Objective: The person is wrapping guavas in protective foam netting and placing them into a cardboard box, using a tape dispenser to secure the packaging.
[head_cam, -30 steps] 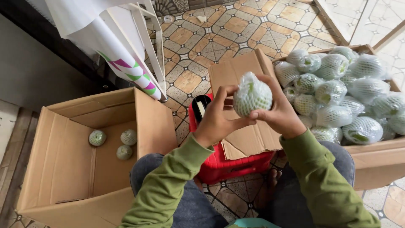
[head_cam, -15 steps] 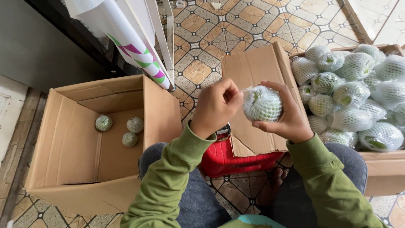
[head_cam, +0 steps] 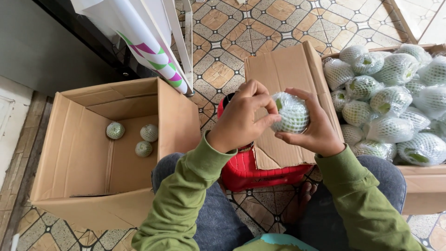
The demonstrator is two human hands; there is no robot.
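We see both hands gripping a net-wrapped green fruit (head_cam: 290, 112) above a red basket (head_cam: 260, 172) — left hand (head_cam: 241, 118) pinching its top, right hand (head_cam: 316, 130) cupping underneath, btwn two cardboard boxes.

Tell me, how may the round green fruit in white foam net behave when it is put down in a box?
The round green fruit in white foam net is ball-shaped, so it probably rolls. The soft net likely cushions it and aids grip. Both hands, left and right, cradle it, perhaps bruisable.

Both hands (head_cam: 278, 123) grip netted fruit (head_cam: 290, 113), probably guava.
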